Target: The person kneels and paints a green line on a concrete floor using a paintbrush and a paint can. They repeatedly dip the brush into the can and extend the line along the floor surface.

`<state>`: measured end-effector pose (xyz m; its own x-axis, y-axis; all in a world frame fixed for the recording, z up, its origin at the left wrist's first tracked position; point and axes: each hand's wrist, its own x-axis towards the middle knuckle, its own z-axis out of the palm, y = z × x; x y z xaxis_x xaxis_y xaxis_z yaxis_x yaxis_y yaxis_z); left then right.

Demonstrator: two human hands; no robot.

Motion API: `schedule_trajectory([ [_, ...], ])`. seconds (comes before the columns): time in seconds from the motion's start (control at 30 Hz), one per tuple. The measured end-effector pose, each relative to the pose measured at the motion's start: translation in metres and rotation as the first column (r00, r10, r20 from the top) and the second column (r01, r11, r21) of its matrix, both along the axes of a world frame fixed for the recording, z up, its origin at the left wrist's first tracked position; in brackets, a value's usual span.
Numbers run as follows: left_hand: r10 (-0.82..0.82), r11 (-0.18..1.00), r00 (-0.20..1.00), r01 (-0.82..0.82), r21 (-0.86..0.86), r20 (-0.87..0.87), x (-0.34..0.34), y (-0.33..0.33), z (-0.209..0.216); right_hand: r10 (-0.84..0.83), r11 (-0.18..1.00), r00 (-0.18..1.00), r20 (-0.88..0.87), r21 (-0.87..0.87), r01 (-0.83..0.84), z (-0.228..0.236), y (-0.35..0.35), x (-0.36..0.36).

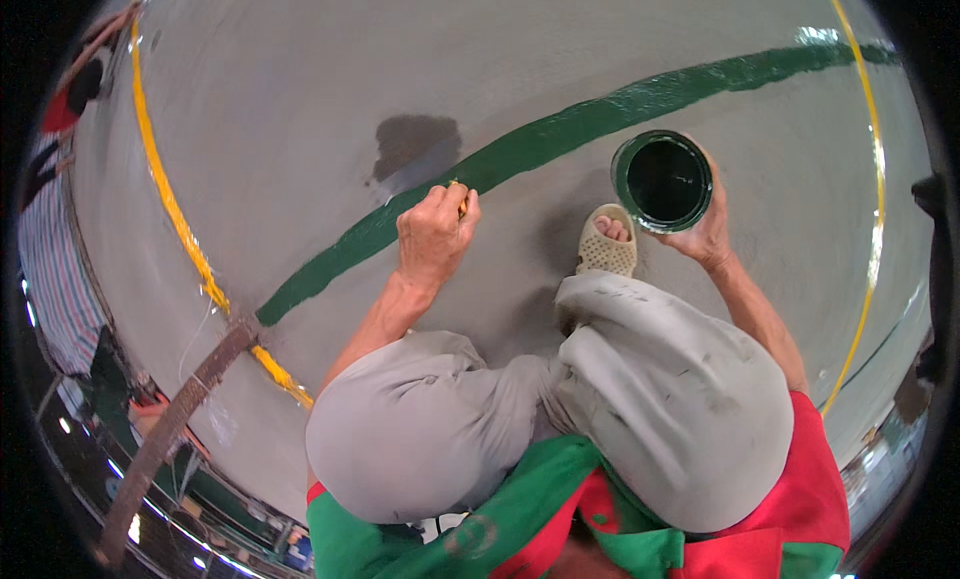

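My left hand (436,234) is closed around a paintbrush (462,205). Only bits of its yellow-orange handle show, and the fist hides the rest. That hand is at the lower edge of a wet, glossy green painted stripe (560,132), which runs from lower left to upper right across the grey surface. On the right, my right hand (708,224) grips a round can (622,169) from its right side and underneath. Dark green paint (668,179) shows inside the open can, with green smears round the rim. The can is above and to the right of my sandalled foot.
Yellow lines (168,194) border the grey surface at left and right. A dark patch (415,144) lies beyond the stripe. A rusty brown bar (175,434) reaches the stripe's left end. My beige sandal (606,254) stands between my hands. Striped cloth (60,279) hangs at far left.
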<state>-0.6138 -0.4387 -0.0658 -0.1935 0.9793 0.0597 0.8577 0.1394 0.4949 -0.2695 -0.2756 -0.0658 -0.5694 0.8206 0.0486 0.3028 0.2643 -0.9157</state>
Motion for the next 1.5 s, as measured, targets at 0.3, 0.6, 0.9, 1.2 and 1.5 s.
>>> schedule_trajectory([
  [0.3, -0.247, 0.968, 0.945, 0.229, 0.105, 0.214, 0.053, 0.106, 0.01, -0.225, 0.974, 0.972, 0.07, 0.055, 0.221, -0.01, -0.028, 0.039],
  [0.6, -0.397, 0.918, 0.832, 0.356, 0.176, 0.387, 0.102, 0.202, 0.037, -0.384, 0.923, 0.923, 0.028, -0.019, 0.384, -0.009, -0.053, 0.057],
  [0.9, -0.623, 0.781, 0.741, 0.604, 0.155, 0.252, 0.131, 0.254, 0.025, -0.467, 0.882, 0.884, 0.022, 0.085, 0.464, -0.016, -0.064, 0.058],
  [1.2, -0.872, 0.439, 0.431, 0.898, 0.018, -0.231, 0.069, 0.191, 0.007, -0.449, 0.884, 0.892, 0.059, 0.174, 0.433, -0.004, -0.054, 0.057],
  [1.5, -0.94, 0.334, 0.296, 0.901, -0.278, -0.169, -0.043, 0.072, 0.095, -0.427, 0.893, 0.903, -0.044, 0.135, 0.428, 0.032, -0.028, 0.034],
])
